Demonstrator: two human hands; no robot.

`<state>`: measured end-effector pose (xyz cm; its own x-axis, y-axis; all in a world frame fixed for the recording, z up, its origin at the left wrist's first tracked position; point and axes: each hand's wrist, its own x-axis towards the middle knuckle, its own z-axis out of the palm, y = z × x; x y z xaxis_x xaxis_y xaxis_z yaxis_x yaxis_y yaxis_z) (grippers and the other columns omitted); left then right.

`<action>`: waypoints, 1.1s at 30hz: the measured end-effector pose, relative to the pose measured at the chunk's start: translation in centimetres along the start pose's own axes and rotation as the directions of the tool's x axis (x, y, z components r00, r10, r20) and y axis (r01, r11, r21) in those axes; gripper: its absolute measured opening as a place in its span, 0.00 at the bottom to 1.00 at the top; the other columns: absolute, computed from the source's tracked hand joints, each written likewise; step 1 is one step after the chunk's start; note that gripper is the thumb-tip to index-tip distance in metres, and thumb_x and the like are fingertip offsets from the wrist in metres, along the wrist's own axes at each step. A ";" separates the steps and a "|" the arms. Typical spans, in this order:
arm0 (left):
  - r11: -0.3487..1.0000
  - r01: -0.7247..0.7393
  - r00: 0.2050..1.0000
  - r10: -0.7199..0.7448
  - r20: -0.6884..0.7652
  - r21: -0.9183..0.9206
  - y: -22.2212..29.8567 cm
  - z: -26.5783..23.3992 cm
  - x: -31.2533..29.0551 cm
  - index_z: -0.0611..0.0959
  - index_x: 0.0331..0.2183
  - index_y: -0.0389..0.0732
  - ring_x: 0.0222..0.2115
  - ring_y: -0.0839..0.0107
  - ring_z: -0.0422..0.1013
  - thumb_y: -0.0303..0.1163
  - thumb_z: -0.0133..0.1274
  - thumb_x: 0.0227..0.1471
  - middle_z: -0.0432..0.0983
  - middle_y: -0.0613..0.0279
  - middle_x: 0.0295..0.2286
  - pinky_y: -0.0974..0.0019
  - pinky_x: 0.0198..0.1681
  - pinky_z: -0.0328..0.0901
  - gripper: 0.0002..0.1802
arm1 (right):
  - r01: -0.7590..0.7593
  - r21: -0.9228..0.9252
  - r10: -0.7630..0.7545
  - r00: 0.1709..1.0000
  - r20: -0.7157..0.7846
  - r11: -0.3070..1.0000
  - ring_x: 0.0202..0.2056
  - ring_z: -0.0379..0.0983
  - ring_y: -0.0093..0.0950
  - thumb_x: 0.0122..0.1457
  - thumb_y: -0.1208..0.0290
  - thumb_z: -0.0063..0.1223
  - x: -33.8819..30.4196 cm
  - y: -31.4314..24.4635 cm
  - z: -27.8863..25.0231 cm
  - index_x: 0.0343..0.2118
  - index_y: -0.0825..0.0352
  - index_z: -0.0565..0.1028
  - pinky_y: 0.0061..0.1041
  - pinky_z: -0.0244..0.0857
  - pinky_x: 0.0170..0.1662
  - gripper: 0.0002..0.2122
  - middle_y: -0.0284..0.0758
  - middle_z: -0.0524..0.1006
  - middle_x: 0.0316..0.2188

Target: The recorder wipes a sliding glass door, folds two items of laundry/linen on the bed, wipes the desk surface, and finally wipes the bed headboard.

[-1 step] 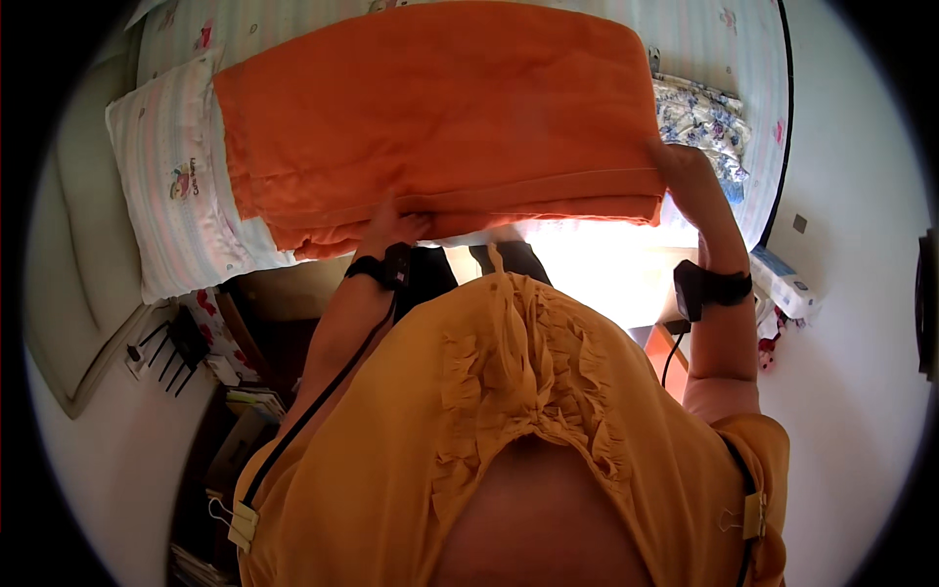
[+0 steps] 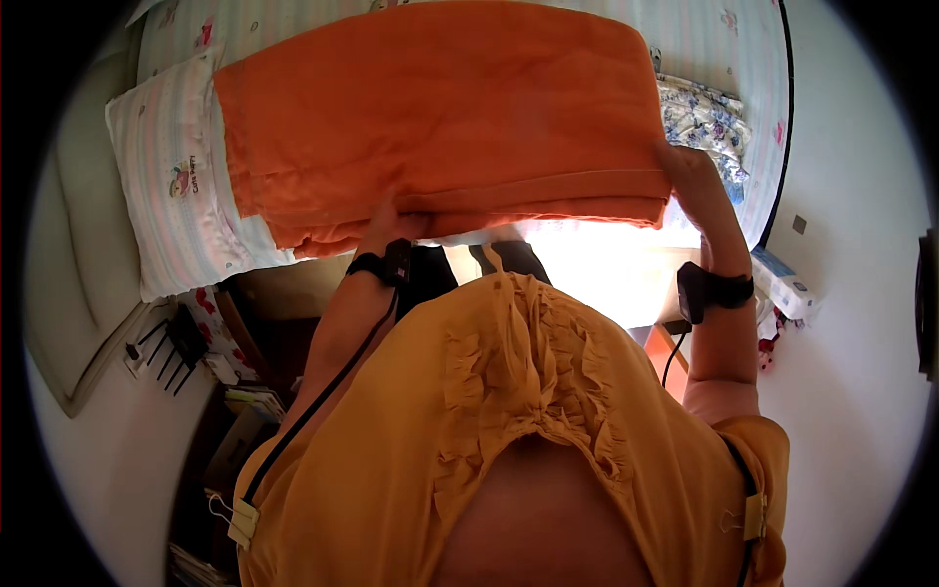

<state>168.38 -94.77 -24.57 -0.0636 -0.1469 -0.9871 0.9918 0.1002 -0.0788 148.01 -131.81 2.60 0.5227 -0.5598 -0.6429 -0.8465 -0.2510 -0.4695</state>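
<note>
Head view: an orange cloth (image 2: 440, 108) lies folded across a bed (image 2: 699, 39). Its right end has shifted slightly rightward with the right hand (image 2: 693, 178), seemingly drawing the near edge tauter; the left hand (image 2: 389, 219) meets that edge. Fingers are blurred; I cannot tell if they pinch.

From afar, I view a ruffle-fronted mustard top (image 2: 391, 411), wrist-strapped boxy black devices (image 2: 691, 293), black cables (image 2: 337, 382) and yellowish binder clips (image 2: 244, 525), one per side.
</note>
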 end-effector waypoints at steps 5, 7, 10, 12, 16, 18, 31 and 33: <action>0.914 -0.364 0.931 0.361 -0.048 -0.181 5.4 -1.5 0.1 0.67 0.49 0.36 0.47 0.61 0.62 0.46 0.45 0.52 0.65 0.54 0.48 0.60 0.48 0.61 0.29 | 0.116 -0.253 -0.131 0.991 -0.041 0.961 0.28 0.74 0.41 0.62 0.55 0.41 -0.8 3.2 -0.8 0.25 0.70 0.77 0.36 0.66 0.35 0.21 0.49 0.77 0.25; 0.890 -0.421 0.906 0.422 -0.033 -0.174 7.8 -1.4 -2.4 0.70 0.46 0.37 0.44 0.63 0.65 0.41 0.46 0.52 0.68 0.56 0.45 0.62 0.45 0.64 0.23 | -0.029 -0.540 0.000 0.999 -0.053 0.841 0.32 0.75 0.42 0.64 0.54 0.36 -1.2 4.5 0.1 0.25 0.69 0.78 0.37 0.68 0.34 0.24 0.49 0.77 0.26; 0.884 -0.440 0.897 0.442 -0.024 -0.160 8.7 -1.7 -5.7 0.75 0.42 0.39 0.39 0.67 0.69 0.33 0.48 0.52 0.74 0.60 0.40 0.65 0.40 0.68 0.16 | -0.079 -0.700 -0.011 0.992 -0.123 0.710 0.33 0.74 0.46 0.65 0.56 0.29 -2.5 6.0 2.6 0.22 0.66 0.78 0.44 0.66 0.38 0.26 0.47 0.77 0.25; 0.885 -0.452 0.889 0.457 0.030 -0.111 7.9 -7.5 -3.8 0.76 0.38 0.42 0.31 0.69 0.70 0.31 0.48 0.51 0.75 0.64 0.34 0.65 0.32 0.68 0.11 | 0.047 -0.592 -0.070 0.997 -0.016 0.805 0.32 0.74 0.43 0.64 0.57 0.31 -1.6 8.8 4.6 0.22 0.66 0.78 0.41 0.67 0.37 0.24 0.49 0.76 0.25; 0.910 -0.408 0.887 0.414 0.205 -0.075 3.2 -6.2 -6.4 0.73 0.42 0.42 0.33 0.67 0.73 0.29 0.48 0.51 0.75 0.63 0.37 0.62 0.30 0.69 0.14 | -0.201 0.118 0.151 0.928 0.340 0.972 0.37 0.75 0.38 0.60 0.42 0.35 0.7 17.1 14.9 0.35 0.65 0.76 0.40 0.67 0.39 0.27 0.44 0.78 0.34; 0.921 -0.371 0.863 0.389 0.323 -0.118 2.6 -3.1 -9.9 0.72 0.45 0.41 0.36 0.66 0.73 0.28 0.47 0.51 0.75 0.63 0.40 0.61 0.34 0.70 0.17 | -0.570 0.331 0.229 0.697 0.680 0.752 0.43 0.73 0.37 0.55 0.33 0.32 0.5 16.5 20.3 0.51 0.63 0.68 0.40 0.66 0.44 0.36 0.42 0.74 0.45; 0.636 -0.731 0.448 0.719 0.531 -0.246 16.9 13.8 -25.4 0.73 0.47 0.37 0.51 0.59 0.63 0.28 0.43 0.58 0.69 0.58 0.49 0.53 0.57 0.57 0.16 | 0.209 0.953 -0.114 0.965 -0.237 -0.219 0.48 0.68 0.38 0.57 0.64 0.50 15.3 -2.9 4.2 0.44 0.69 0.70 0.47 0.62 0.53 0.16 0.40 0.72 0.44; 0.589 -0.756 0.349 0.731 0.586 -0.284 19.0 16.4 -26.3 0.74 0.46 0.37 0.50 0.60 0.65 0.28 0.42 0.58 0.69 0.57 0.48 0.53 0.56 0.58 0.15 | 0.154 0.973 -0.270 0.943 -0.196 -0.170 0.47 0.68 0.40 0.59 0.61 0.47 15.5 -5.9 -1.8 0.46 0.71 0.68 0.51 0.62 0.51 0.18 0.41 0.71 0.45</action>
<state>190.69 -105.14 2.13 0.7676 -0.5547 -0.3209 0.6013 0.4501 0.6602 160.88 -140.38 -3.52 0.7014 -0.6148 -0.3608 0.3230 0.7253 -0.6080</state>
